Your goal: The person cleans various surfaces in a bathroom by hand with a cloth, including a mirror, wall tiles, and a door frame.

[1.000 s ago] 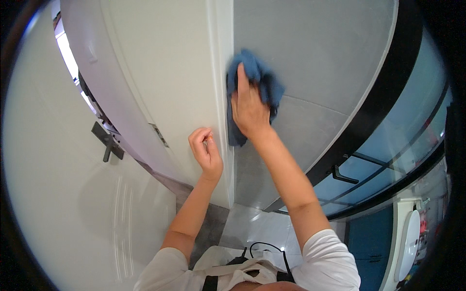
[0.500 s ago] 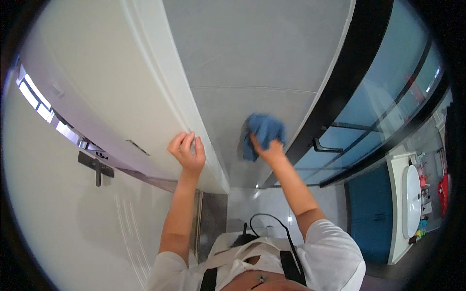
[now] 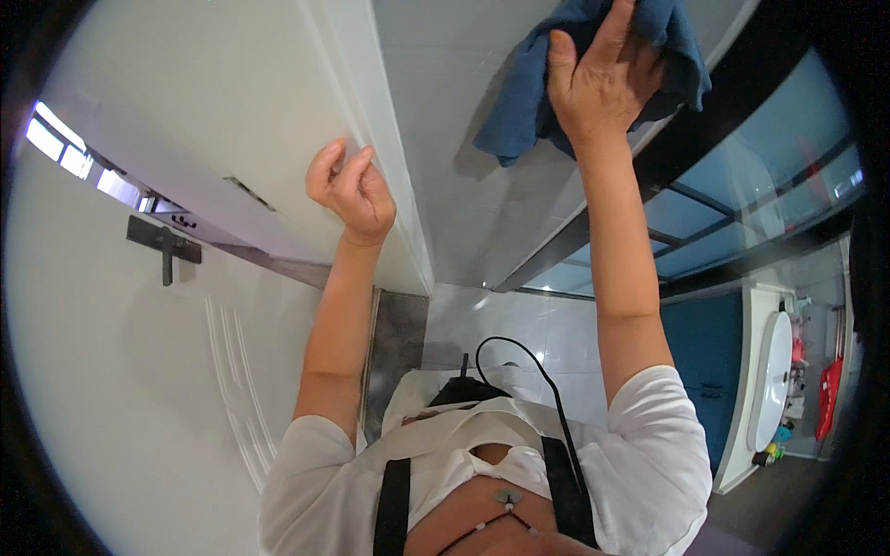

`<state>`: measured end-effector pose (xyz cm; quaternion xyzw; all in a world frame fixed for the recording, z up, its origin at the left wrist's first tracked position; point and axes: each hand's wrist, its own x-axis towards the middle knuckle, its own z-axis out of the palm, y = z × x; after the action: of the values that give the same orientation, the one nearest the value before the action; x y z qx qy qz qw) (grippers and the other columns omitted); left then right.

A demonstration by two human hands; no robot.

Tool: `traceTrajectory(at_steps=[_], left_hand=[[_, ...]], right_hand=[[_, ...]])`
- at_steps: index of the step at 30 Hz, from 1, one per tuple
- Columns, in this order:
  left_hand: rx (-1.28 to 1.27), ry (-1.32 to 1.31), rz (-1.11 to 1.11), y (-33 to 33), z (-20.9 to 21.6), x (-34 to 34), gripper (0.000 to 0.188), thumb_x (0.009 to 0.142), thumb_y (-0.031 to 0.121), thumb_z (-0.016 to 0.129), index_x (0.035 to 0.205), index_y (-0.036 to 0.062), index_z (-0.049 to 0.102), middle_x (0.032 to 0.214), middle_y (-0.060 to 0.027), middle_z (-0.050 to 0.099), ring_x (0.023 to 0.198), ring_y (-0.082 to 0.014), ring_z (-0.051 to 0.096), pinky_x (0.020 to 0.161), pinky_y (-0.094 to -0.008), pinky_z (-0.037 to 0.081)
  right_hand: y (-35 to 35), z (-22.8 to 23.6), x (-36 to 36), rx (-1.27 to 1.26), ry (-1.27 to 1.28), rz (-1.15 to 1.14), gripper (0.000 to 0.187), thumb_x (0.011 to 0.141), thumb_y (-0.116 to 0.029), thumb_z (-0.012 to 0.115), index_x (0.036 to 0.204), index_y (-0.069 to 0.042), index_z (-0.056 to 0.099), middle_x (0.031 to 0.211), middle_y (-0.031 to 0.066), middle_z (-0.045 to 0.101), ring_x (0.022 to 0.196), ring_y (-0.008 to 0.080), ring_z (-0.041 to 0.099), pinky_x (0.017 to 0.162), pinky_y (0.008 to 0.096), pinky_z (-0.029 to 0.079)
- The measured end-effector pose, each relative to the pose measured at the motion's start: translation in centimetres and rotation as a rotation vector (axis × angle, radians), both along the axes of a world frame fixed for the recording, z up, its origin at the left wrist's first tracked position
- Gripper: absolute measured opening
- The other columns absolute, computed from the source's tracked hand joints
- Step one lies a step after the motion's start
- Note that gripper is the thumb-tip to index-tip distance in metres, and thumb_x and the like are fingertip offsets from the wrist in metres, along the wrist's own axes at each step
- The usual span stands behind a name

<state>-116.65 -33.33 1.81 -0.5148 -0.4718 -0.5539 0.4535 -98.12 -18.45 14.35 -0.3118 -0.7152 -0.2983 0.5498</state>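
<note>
A dark blue cloth (image 3: 519, 111) is spread against the grey wall panel (image 3: 464, 204), bunched at its far right part. My right hand (image 3: 603, 97) presses it there, thumb out to the side and fingers laid over the folds; the arm is stretched out. Beside the white door frame (image 3: 357, 83) hovers my left hand (image 3: 352, 190), its fingers loosely curled, thumb apart, with nothing seen in them. I cannot tell whether its fingertips touch the frame.
On the left stands a white door (image 3: 185, 352) with a dark lever handle (image 3: 167, 246). A black-framed glass door (image 3: 714, 222) borders the wall panel at right. Beyond it are a white basin (image 3: 771, 380) and a blue cabinet (image 3: 702, 371). Pale floor tiles (image 3: 565, 329) lie below.
My right hand has carried the cloth up the wall and a little right, and its fingers are now flatter over it. My left hand is also higher, still beside the door frame.
</note>
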Motion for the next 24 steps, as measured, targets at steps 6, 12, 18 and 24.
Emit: traceTrajectory(at_steps=[6, 12, 18, 24], left_hand=[[-0.100, -0.087, 0.293, -1.9, -10.5, -1.3, 0.018, 0.087, 0.007, 0.049, 0.104, 0.0015, 0.048, 0.116, -0.0131, 0.032, 0.099, -0.0235, 0.040, 0.083, -0.0355, 0.040], [-0.082, -0.015, 0.312, -2.0, -15.0, -1.9, 0.022, 0.092, 0.017, 0.049, 0.108, 0.0028, 0.043, 0.116, -0.0126, 0.031, 0.102, -0.0243, 0.039, 0.086, -0.0370, 0.038], [0.049, 0.043, 0.285, -1.2, -15.8, -2.9, 0.018, 0.092, 0.009, 0.044, 0.109, 0.0016, 0.044, 0.117, -0.0122, 0.032, 0.101, -0.0227, 0.042, 0.085, -0.0330, 0.041], [0.396, -0.124, -0.437, -0.3, -14.3, -4.3, 0.017, 0.090, -0.001, 0.039, 0.104, -0.0016, 0.048, 0.104, -0.0107, 0.050, 0.093, -0.0171, 0.050, 0.086, -0.0311, 0.042]], right_hand=[[-5.1, -5.9, -5.8, -0.650, -0.320, 0.211, 0.053, 0.082, -0.029, 0.054, 0.129, -0.007, 0.042, 0.116, 0.0193, 0.051, 0.113, 0.0368, 0.044, 0.099, 0.0473, 0.030], [-4.7, -21.9, -9.2, -0.505, -0.237, 0.811, 0.034, 0.076, -0.010, 0.058, 0.109, -0.002, 0.056, 0.111, 0.0211, 0.054, 0.103, 0.0411, 0.050, 0.090, 0.0443, 0.040], [-3.4, -35.3, -8.0, -0.456, -0.409, 0.792, 0.045, 0.076, -0.009, 0.057, 0.120, -0.003, 0.050, 0.124, 0.0189, 0.048, 0.115, 0.0377, 0.045, 0.098, 0.0433, 0.036], [-4.2, -35.8, -6.5, -0.933, -0.089, 1.314, 0.036, 0.077, -0.021, 0.065, 0.109, -0.006, 0.059, 0.118, 0.0122, 0.054, 0.106, 0.0349, 0.052, 0.090, 0.0455, 0.041]])
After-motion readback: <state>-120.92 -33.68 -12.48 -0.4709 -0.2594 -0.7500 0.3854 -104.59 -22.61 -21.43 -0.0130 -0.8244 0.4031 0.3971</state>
